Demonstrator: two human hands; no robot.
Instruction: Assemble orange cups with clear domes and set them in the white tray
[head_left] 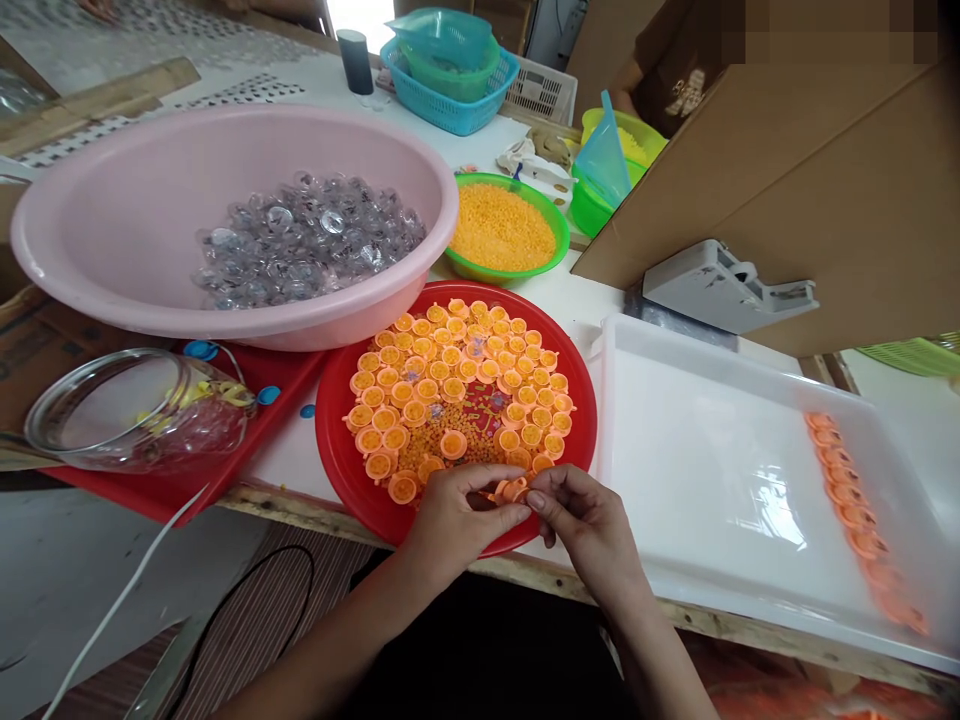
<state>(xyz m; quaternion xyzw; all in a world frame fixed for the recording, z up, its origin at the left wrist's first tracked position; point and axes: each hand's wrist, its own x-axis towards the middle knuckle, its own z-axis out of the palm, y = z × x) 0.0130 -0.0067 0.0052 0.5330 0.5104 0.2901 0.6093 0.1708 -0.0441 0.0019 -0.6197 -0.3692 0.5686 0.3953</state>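
Note:
Over the near rim of a round red tray [341, 440], my two hands meet with fingers closed. My left hand [459, 515] grips a small orange plastic piece [511, 490] shaped like a little cup. The thumb and fingers of my right hand [589, 525] pinch at that same piece's right side; fingers partly hide it. Many similar orange cups [403, 487] with yellow filling lie on the red tray, in a ring around loose yellow-orange grains [472, 437]. A row of orange pieces [851, 505] sits in the white tray [697, 450] at right.
At upper left stands a large pink basin [97, 200] holding clear plastic pieces. Behind the red tray is a green bowl [517, 268] of yellow grains. A tape dispenser [720, 285] rests by a cardboard panel [795, 180]. A clear jar [142, 410] lies at left. Another person sits behind.

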